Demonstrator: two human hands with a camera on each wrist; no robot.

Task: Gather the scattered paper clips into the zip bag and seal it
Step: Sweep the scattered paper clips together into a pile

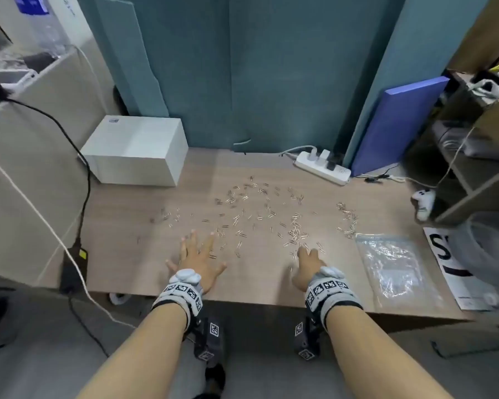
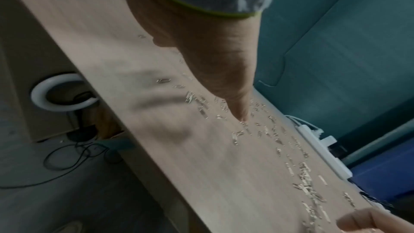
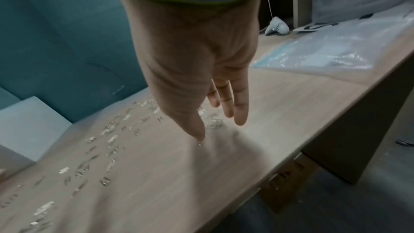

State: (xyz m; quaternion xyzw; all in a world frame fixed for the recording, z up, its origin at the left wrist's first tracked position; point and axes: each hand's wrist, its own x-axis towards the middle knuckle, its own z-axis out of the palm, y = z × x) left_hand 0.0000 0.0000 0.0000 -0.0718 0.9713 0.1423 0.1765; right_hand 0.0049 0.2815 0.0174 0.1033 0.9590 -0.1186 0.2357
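Many small silver paper clips [image 1: 254, 214] lie scattered across the middle of the wooden table [image 1: 133, 263]. A clear zip bag [image 1: 395, 266] lies flat near the table's right front, with some clips inside it. My left hand [image 1: 198, 251] is spread flat, palm down, at the near left edge of the clips [image 2: 306, 178]. My right hand [image 1: 308, 260] reaches over a denser clump of clips [image 3: 210, 120] left of the bag [image 3: 325, 54], fingers straight and pointing down at the table. Neither hand holds anything.
A white box [image 1: 136, 151] stands at the back left. A white power strip [image 1: 323, 167] lies at the back right beside a blue board [image 1: 398, 122]. A printed sheet [image 1: 455, 266] lies right of the bag. Cables hang off the table's left edge.
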